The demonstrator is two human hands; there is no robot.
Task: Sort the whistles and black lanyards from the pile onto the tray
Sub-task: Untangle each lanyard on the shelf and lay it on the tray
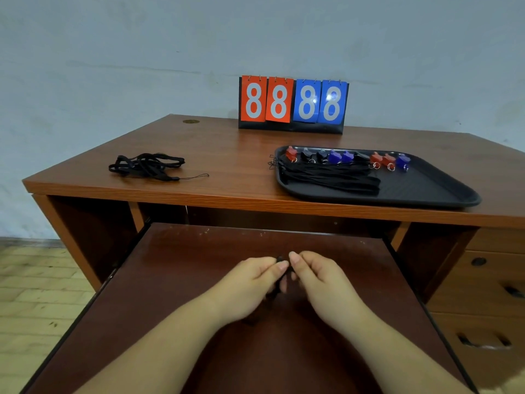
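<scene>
Desk [216, 143] of reddish wood-look laminate, smooth with slight sheen, tray [443, 191] matt black textured plastic, lanyards [147, 164] black woven cord, whistles [341, 157] glossy plastic, glossy scoreboard [294, 102] cards

Bare forearms, left hand [250, 282], right hand [321, 280] ungloved

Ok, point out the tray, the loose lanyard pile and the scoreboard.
black tray [443, 191], head view, bare floor near the front rim.
loose lanyard pile [146, 165], head view, middle of the tangle.
flip scoreboard [294, 101], head view, between the middle cards.

Whistles [348, 158] rowed above bundled lanyards [331, 177] on tray [443, 191]; tangled pile [147, 165] left.
</scene>
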